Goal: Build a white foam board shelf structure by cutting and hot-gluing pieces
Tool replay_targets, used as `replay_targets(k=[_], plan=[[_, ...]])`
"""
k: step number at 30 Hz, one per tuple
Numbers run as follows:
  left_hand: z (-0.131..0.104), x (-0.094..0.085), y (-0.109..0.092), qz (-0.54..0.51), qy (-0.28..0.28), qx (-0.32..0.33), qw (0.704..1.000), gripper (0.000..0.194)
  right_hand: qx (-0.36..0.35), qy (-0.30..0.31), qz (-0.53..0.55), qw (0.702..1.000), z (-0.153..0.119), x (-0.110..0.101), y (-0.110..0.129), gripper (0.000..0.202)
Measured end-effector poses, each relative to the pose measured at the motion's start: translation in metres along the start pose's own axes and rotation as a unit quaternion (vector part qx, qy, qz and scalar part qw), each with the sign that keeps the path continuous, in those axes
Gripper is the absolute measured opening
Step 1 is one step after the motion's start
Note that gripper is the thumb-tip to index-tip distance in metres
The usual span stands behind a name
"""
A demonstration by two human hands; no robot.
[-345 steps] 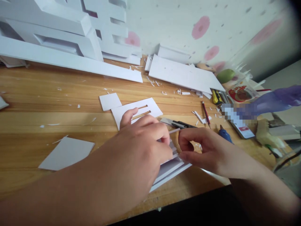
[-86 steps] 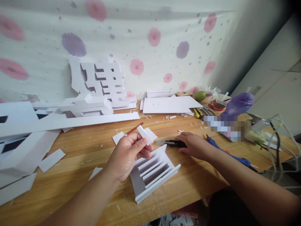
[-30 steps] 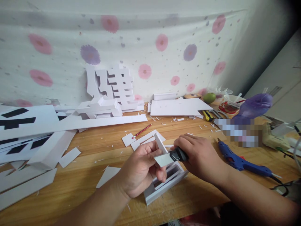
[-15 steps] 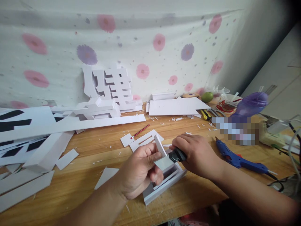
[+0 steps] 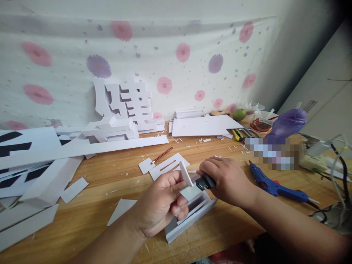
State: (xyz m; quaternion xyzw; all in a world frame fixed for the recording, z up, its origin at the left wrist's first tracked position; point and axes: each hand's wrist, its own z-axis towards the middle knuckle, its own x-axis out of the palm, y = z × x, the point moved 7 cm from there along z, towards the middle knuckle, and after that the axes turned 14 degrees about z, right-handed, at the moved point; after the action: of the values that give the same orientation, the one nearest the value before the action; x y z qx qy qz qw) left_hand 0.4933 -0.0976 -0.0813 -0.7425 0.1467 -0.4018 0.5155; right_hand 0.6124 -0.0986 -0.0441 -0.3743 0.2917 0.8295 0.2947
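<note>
My left hand [image 5: 165, 200] pinches a small white foam board piece [image 5: 186, 173], one part of which stands up while a pale flat part lies level below it. My right hand [image 5: 227, 179] is closed around a black-handled utility knife [image 5: 205, 182], whose front end meets the piece near my left fingertips. I cannot make out the blade clearly. Below both hands lies a white box-like foam board form [image 5: 189, 223] with raised edges, partly covered by my left hand. Behind it are a slotted white board [image 5: 167, 165], a small white square [image 5: 145, 166] and a red pencil [image 5: 162, 155].
A blue glue gun [image 5: 277, 185] lies to the right, its cord trailing off. White built-up character shapes [image 5: 137, 104] stand by the curtain. Cut boards and black-patterned sheets [image 5: 22, 145] pile up at left. A yellow cutter [image 5: 237, 135] and green fruit [image 5: 239, 114] sit at the back right.
The view has shifted slightly. Both hands keep their grip on the foam board piece and the knife, with the knife's front end staying against the piece.
</note>
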Motion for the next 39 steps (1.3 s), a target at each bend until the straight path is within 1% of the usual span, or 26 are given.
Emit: replay_targets(k=[2, 5, 8, 10, 11, 13, 14, 16, 20, 22, 25, 29, 32, 35, 39], plan=[[0.0, 0.0, 0.0, 0.002, -0.005, -0.007, 1.0, 0.018, 0.0, -0.002, -0.002, 1.0, 0.0, 0.0, 0.001, 0.015], [0.0, 0.001, 0.0, 0.005, -0.013, -0.012, 1.0, 0.027, 0.003, -0.003, -0.004, 1.0, 0.0, 0.001, -0.001, 0.016], [-0.004, 0.009, 0.005, 0.036, 0.018, -0.017, 0.999, 0.032, 0.028, -0.017, -0.013, 0.999, -0.001, -0.002, -0.015, 0.013], [-0.007, 0.014, 0.006, 0.056, 0.031, -0.003, 0.998, 0.032, 0.05, -0.037, -0.019, 0.998, -0.002, -0.007, -0.029, 0.012], [-0.008, 0.013, 0.005, 0.059, 0.023, 0.011, 0.998, 0.032, 0.06, -0.049, -0.02, 0.997, -0.003, -0.009, -0.035, 0.013], [-0.009, 0.008, 0.0, 0.053, -0.015, 0.039, 0.998, 0.029, 0.071, -0.068, -0.011, 0.995, -0.005, -0.014, -0.04, 0.011], [-0.009, 0.006, -0.003, 0.048, -0.03, 0.048, 0.997, 0.028, 0.071, -0.072, -0.002, 0.995, -0.005, -0.015, -0.04, 0.01], [-0.008, 0.002, -0.006, 0.04, -0.04, 0.053, 0.997, 0.027, 0.061, -0.065, 0.02, 0.996, -0.005, -0.014, -0.03, 0.009], [-0.006, 0.0, -0.006, 0.012, -0.032, 0.042, 0.999, 0.025, 0.008, -0.018, 0.06, 0.998, -0.002, -0.006, 0.002, 0.009], [-0.006, 0.001, -0.003, 0.005, -0.027, 0.031, 0.999, 0.022, -0.007, -0.005, 0.06, 0.998, -0.001, -0.004, 0.012, 0.01], [-0.004, 0.002, 0.0, 0.003, -0.015, 0.026, 1.0, 0.02, -0.01, -0.001, 0.051, 0.999, 0.001, -0.002, 0.014, 0.014], [-0.004, 0.006, 0.002, -0.005, 0.016, 0.023, 1.0, 0.025, -0.018, -0.006, 0.041, 0.999, 0.001, -0.004, 0.012, 0.015], [-0.006, 0.009, 0.001, -0.011, 0.029, 0.028, 0.999, 0.027, -0.035, -0.005, 0.057, 0.998, 0.001, -0.006, 0.016, 0.014], [-0.008, 0.009, 0.0, -0.009, 0.023, 0.031, 0.999, 0.028, -0.053, 0.0, 0.066, 0.996, 0.001, -0.009, 0.021, 0.016], [-0.008, 0.007, 0.0, -0.003, 0.003, 0.021, 1.0, 0.028, -0.042, 0.011, 0.053, 0.998, 0.001, -0.008, 0.021, 0.022]])
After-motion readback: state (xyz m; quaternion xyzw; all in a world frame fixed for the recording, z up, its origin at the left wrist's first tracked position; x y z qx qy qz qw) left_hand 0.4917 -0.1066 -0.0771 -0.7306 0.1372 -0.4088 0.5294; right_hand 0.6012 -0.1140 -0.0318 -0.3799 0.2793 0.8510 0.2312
